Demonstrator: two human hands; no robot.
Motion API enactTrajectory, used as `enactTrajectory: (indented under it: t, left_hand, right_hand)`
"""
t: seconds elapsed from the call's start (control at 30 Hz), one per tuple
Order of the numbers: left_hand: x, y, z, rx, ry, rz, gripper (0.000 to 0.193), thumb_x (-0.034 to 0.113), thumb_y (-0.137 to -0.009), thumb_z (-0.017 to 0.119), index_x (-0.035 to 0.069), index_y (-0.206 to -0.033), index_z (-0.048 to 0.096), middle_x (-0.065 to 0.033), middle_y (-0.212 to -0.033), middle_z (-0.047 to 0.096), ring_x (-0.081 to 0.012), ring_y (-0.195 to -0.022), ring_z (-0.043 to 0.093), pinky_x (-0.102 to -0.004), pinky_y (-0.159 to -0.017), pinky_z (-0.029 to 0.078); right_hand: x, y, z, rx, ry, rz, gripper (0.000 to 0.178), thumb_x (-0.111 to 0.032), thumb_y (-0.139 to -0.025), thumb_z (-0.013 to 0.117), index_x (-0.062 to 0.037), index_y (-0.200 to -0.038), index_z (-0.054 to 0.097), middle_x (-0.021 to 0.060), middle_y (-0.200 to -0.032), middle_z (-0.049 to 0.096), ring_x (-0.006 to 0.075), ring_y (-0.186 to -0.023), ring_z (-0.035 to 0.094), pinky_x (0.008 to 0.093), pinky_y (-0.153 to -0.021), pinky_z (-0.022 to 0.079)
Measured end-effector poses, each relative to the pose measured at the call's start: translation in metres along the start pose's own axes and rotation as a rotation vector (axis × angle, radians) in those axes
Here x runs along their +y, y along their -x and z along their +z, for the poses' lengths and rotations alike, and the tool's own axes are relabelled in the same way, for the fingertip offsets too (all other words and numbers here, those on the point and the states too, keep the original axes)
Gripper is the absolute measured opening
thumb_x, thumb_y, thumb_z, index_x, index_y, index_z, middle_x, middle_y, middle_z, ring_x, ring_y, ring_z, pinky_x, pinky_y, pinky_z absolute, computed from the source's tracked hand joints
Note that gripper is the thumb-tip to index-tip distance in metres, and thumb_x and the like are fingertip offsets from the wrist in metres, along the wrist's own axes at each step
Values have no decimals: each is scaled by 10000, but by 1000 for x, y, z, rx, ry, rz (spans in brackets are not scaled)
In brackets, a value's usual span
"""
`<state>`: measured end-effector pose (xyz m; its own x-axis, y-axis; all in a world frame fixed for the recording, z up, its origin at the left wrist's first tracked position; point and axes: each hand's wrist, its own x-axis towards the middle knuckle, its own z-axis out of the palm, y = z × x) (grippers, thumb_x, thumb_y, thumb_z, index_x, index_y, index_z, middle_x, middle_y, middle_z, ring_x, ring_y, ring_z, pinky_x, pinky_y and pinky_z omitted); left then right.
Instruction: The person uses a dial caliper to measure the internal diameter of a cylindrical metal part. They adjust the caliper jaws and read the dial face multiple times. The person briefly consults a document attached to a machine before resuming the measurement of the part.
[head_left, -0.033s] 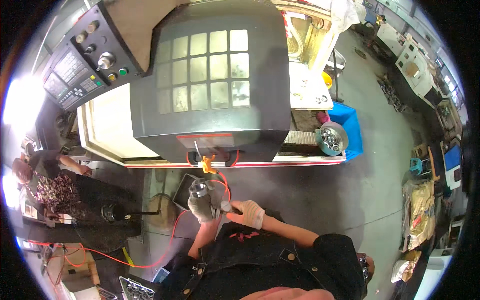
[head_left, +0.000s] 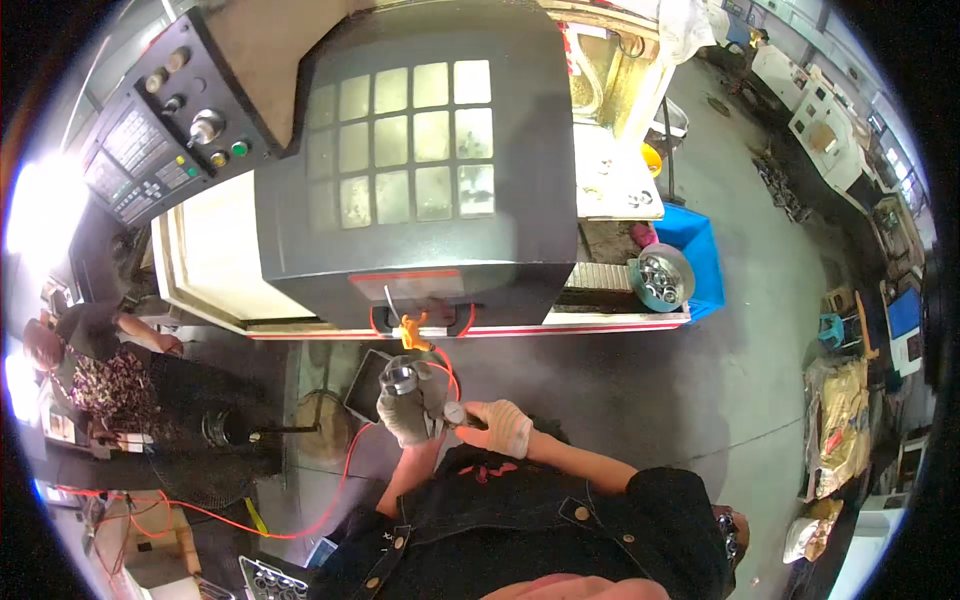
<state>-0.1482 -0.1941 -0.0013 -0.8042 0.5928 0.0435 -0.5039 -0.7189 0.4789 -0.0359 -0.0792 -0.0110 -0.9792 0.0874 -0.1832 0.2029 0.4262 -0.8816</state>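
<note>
My left hand [head_left: 403,412], in a pale work glove, is closed around a shiny metal ring [head_left: 400,375] held up at its fingertips. My right hand [head_left: 503,428], gloved too, grips a dial gauge [head_left: 455,413] with a small round face. The gauge sits between the two hands, its stem reaching toward the left palm. Apart from the gauge, the ring hangs a little farther out. The fingers of my right hand partly cover the gauge's body.
Ahead stands a dark machine door [head_left: 420,245]; an orange air gun [head_left: 413,332] hangs at its handle with a red hose [head_left: 345,480]. A round pan of metal rings [head_left: 663,305] is beside a blue bin [head_left: 708,262]. Another person [head_left: 110,375] is at the left.
The view has shifted very slightly. Both hands keep their hold on the ring and the dial gauge.
</note>
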Motion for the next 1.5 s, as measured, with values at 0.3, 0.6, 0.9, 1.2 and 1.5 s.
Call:
enactTrajectory:
  t: [0.3,0.6,0.9,1.2,1.5]
  left_hand:
    - [-61,-46,47,-20,-182,233,443,373,-817,480,50,-1116,531,-86,-961,598,-203,-792,580,-334,-671,486]
    - [-194,-70,111,243,-266,282,461,409,-788,519,39,-1063,527,-79,-717,547,-194,-519,476,-321,-468,374]
    - [-257,-78,139,277,-455,328,535,375,-752,620,58,-1156,469,-89,-939,581,-226,-667,567,-348,-566,468]
    - [-278,-107,158,374,-392,304,568,379,-729,631,54,-1167,471,-126,-847,594,-236,-577,544,-353,-513,442]
    - [-301,-141,176,349,-531,260,506,386,-770,610,69,-1143,479,-120,-844,592,-238,-618,546,-345,-523,446]
  right_hand:
    - [42,25,-137,102,-20,-231,383,-279,-715,645,-82,-1038,592,124,-773,631,238,-687,629,321,-611,481]
    - [98,-27,-433,408,131,-73,491,-474,-787,555,-108,-1113,582,74,-766,645,140,-679,609,301,-669,484]
    - [149,-192,-842,1192,338,-274,580,-509,-840,469,-49,-1193,500,153,-892,626,286,-828,592,387,-711,444]
    - [223,-190,-885,1118,-172,-139,612,-400,-824,586,-4,-1269,444,121,-1042,601,184,-882,558,281,-808,423]
    - [170,-173,-884,1283,514,-84,587,-451,-815,523,-228,-1336,370,162,-1106,592,342,-1005,558,378,-845,436]
